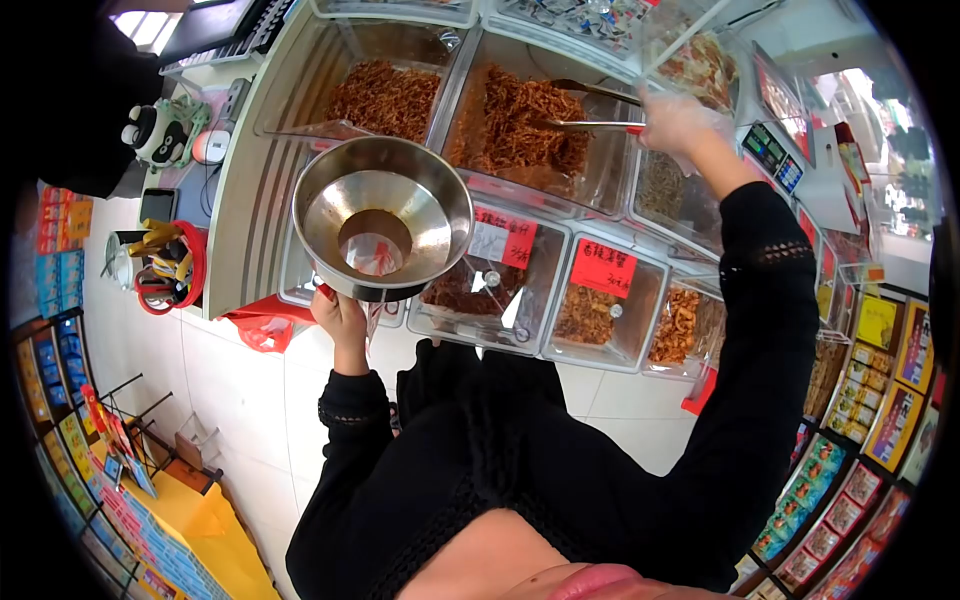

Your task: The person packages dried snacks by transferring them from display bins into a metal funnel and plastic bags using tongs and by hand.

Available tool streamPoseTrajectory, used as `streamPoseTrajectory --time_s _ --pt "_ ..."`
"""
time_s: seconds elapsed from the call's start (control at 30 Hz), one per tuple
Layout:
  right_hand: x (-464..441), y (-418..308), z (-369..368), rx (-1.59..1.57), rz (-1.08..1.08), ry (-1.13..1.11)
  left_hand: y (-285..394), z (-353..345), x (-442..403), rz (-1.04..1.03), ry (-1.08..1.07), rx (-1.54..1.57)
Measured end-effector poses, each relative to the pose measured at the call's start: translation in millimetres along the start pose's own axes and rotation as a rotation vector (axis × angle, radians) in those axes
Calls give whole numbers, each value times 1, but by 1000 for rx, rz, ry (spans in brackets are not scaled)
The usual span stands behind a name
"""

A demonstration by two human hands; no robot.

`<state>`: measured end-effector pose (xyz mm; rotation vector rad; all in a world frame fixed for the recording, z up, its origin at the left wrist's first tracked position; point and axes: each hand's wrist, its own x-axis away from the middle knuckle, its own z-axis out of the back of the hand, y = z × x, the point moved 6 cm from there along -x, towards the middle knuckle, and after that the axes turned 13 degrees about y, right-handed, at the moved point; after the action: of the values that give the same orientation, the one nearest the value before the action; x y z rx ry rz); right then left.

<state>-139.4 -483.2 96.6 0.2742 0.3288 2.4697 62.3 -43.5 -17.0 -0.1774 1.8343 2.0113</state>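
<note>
My left hand (341, 318) is closed beneath a wide metal funnel (445, 215), holding it upright with clear plastic hanging under its spout. In a thin clear glove, my right hand (672, 122) is closed on the handles of metal tongs (592, 126). The tongs' tips reach into reddish-brown shredded food (510, 125) in an open clear bin (608, 165). One arm of the tongs lies above the other, with a gap between them. Whether any food is between the tips cannot be made out.
Another bin of shreds (385, 98) stands to the left. Lidded bins with red labels (603, 268) line the near side. A scale (773, 158) sits at the right. Scissors in a red-rimmed holder (165, 262) and a phone (159, 205) are at the left.
</note>
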Motion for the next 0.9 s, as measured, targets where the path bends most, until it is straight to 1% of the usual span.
streamPoseTrajectory --time_s 0.07,0.1,0.17,0.3,0.37,0.43,0.53,0.6,0.73,0.8,0.9 --pt "5 2 13 2 49 -70 -1 1 0 -16 6 -15" --pt "7 0 18 4 51 -71 -1 1 0 -33 14 -28" --pt "10 -4 19 101 58 -142 0 1 4 -36 9 -33" --pt "11 -16 -12 96 81 -88 0 3 6 -45 9 -65" --pt "13 -21 -26 85 10 -202 2 6 8 -28 -7 -67" --pt "17 -24 -26 61 -19 -202 6 7 10 -47 13 -34" --pt "16 -22 -32 78 35 -176 4 13 15 -5 3 -36" --pt "18 -20 -31 -29 39 -160 0 15 19 8 17 -37" --pt "19 -22 -26 -10 81 -172 -4 15 24 20 9 -35" --pt "20 -27 -26 30 87 -222 0 13 26 8 -2 -37" --pt "11 -32 -34 63 52 -226 6 10 26 -8 -19 -40"
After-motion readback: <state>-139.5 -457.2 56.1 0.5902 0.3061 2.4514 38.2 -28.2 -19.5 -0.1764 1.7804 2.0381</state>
